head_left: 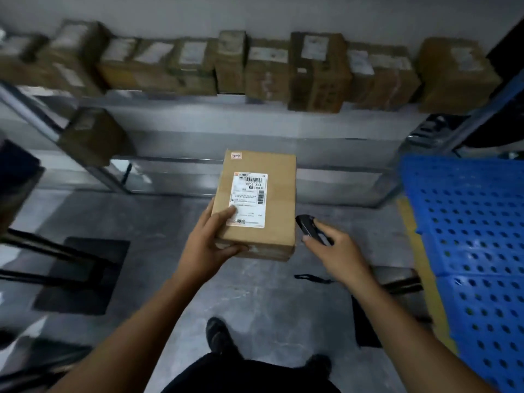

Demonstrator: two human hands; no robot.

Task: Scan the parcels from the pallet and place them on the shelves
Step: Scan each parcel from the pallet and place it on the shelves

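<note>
1. Black shoes (218,336) stand on the grey concrete floor (269,307), nearer than the parcel and below it.
2. Left hand (207,239): grips the near-left corner of the parcel. Its fingers are spread: one lies on top across the label, another runs along the near face, and the rest lie against the left side.
3. Right hand (337,251): just right of the parcel, fingers curled round a black handheld scanner (307,225), one finger lying along its top. The scanner's tip is just beside the parcel's right edge; whether they touch cannot be told.
4. Parcel (272,231): a brown cardboard box held flat above the floor. Its white shipping label (249,199) faces up, reading "N705 A34". A small orange sticker (236,156) marks its far-left corner.
5. Blue perforated plastic pallet (467,222): right of the parcel.
6. Metal shelving (198,143): beyond the parcel. A blurred row of labelled cartons (317,72) fills the upper shelf. One carton (90,134) sits lower, far left of the parcel.
</note>
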